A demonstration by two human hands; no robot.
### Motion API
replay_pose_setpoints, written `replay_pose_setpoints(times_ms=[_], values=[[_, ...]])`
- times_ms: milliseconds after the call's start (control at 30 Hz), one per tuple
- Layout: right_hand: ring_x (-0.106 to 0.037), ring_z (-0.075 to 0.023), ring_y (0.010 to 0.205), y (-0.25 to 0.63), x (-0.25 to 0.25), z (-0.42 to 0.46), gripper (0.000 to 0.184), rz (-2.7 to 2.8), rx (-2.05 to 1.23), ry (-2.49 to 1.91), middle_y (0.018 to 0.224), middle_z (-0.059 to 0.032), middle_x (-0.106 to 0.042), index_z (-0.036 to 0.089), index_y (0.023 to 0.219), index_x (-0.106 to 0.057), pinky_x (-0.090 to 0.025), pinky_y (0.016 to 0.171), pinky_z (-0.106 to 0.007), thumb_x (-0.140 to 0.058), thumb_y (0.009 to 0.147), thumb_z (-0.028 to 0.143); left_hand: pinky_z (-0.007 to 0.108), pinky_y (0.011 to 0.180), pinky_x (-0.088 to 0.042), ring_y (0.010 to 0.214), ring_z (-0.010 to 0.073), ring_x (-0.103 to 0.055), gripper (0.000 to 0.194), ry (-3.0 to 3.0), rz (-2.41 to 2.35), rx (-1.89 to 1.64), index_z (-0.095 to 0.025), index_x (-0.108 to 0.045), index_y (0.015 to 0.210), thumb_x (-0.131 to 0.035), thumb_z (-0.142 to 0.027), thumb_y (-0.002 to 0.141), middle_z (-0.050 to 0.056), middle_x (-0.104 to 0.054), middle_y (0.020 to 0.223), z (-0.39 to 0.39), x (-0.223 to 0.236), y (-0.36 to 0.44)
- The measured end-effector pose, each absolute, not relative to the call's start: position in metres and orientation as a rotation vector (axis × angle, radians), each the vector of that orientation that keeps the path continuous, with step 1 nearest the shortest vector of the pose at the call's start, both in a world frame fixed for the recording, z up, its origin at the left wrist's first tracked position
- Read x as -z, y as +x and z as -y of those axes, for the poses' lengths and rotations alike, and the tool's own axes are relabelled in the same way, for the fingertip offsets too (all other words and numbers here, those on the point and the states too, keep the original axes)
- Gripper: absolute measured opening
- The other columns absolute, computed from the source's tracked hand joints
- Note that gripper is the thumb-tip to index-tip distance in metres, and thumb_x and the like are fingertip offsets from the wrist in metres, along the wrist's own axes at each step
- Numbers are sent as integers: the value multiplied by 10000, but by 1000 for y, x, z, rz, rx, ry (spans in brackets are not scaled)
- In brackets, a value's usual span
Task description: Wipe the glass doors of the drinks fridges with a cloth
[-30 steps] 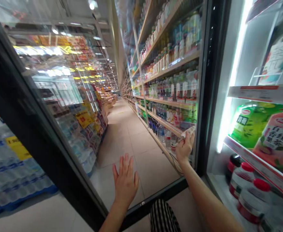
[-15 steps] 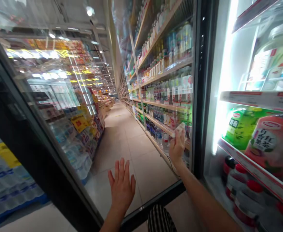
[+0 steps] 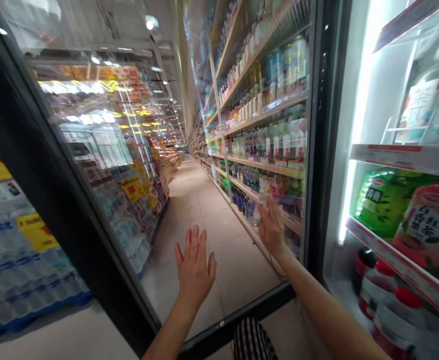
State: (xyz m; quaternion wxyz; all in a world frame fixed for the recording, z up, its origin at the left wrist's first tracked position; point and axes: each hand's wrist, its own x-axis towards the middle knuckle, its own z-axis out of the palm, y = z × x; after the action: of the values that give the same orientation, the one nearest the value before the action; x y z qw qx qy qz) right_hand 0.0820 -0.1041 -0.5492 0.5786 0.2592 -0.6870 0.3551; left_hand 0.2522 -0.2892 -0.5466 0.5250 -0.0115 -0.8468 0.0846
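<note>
A black-framed glass door [image 3: 238, 311] of a lit drinks cooler stands open in front of me. My left hand [image 3: 195, 272] is held up at the glass, palm forward, fingers stretched and spread, with nothing in it. Farther right, my right hand [image 3: 271, 230] is raised at the same pane, pressing a whitish cloth [image 3: 263, 204] to it. Motion blurs the cloth and fingertips, and the hand covers part of the cloth.
At the right, cooler shelves [image 3: 392, 155] hold green pouches [image 3: 379, 200], a reddish pouch [image 3: 431, 225] and red-capped bottles [image 3: 399, 320]. Through the glass are an aisle floor [image 3: 189, 200] and bottle shelves. Packs of bottled water [image 3: 20, 270] stand at the left.
My right hand has moved a little left across the glass with the cloth. My left hand shows slightly higher, still spread. The view has shifted slightly left.
</note>
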Motion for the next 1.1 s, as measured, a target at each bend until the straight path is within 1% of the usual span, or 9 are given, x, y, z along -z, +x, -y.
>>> replay_pose_setpoints(times_ms=[133,200,333,533,667,733,900,967,1100], values=[[-242,-254,1352,69,533,103,504,1507,-1087,150,1461,-126,-259,177,1342,-380,-280,1063,-527,-321,843,134,522,1089,-124,1358,258,-192,605,2,2040,-206,-128,-276,1370,-477,-172,800,171,-333,1410,292,543,251],[-229,-254,1356,73,530,110,510,1498,-1041,247,1469,-113,-247,193,1344,-376,-270,1067,-530,-331,841,122,524,1087,-126,1361,260,-183,596,18,2035,-213,-115,-290,1362,-478,-170,799,179,-332,1408,292,544,251],[-249,-220,1351,79,528,111,531,1554,-750,737,1466,-24,-274,301,1312,-408,-283,1075,-495,-386,823,96,516,1087,-135,1361,253,-182,582,11,2032,-236,-102,-308,1350,-477,-170,797,186,-356,1393,292,544,252],[-201,-253,1365,74,503,104,498,1499,-1018,270,1472,-112,-234,175,1338,-381,-260,1071,-533,-319,848,113,507,1094,-119,1365,249,-170,570,18,2048,-238,-99,-316,1344,-471,-174,801,185,-355,1394,291,543,252],[-250,-214,1352,104,510,137,521,1515,-699,771,1446,-33,-319,299,1302,-424,-284,1079,-473,-386,833,74,510,1091,-125,1363,252,-178,587,4,2040,-229,-111,-296,1355,-472,-170,799,181,-354,1396,291,543,254],[-276,-202,1341,107,510,141,533,1499,-623,874,1436,-23,-340,318,1295,-426,-285,1079,-461,-395,828,63,501,1090,-142,1357,249,-199,596,-36,2036,-209,-122,-280,1362,-471,-164,799,174,-362,1395,294,540,257],[-277,-251,1337,95,485,135,482,1430,-1041,323,1450,-118,-289,216,1313,-420,-311,1040,-521,-349,846,116,499,1075,-192,1353,259,-213,613,29,1925,-115,-137,-259,1370,-487,-183,803,176,-337,1409,306,522,264],[-262,-247,1344,106,484,146,488,1444,-988,420,1438,-105,-318,228,1309,-426,-309,1046,-512,-345,845,101,509,1071,-195,1352,269,-214,619,75,1894,-107,-139,-259,1370,-497,-191,800,180,-332,1410,310,515,265],[-277,-190,1340,131,492,168,528,1449,-600,934,1375,-37,-431,296,1294,-435,-315,1069,-426,-379,828,55,502,1075,-193,1355,267,-205,628,81,1920,-164,-137,-259,1371,-500,-182,793,178,-320,1417,319,510,269]])
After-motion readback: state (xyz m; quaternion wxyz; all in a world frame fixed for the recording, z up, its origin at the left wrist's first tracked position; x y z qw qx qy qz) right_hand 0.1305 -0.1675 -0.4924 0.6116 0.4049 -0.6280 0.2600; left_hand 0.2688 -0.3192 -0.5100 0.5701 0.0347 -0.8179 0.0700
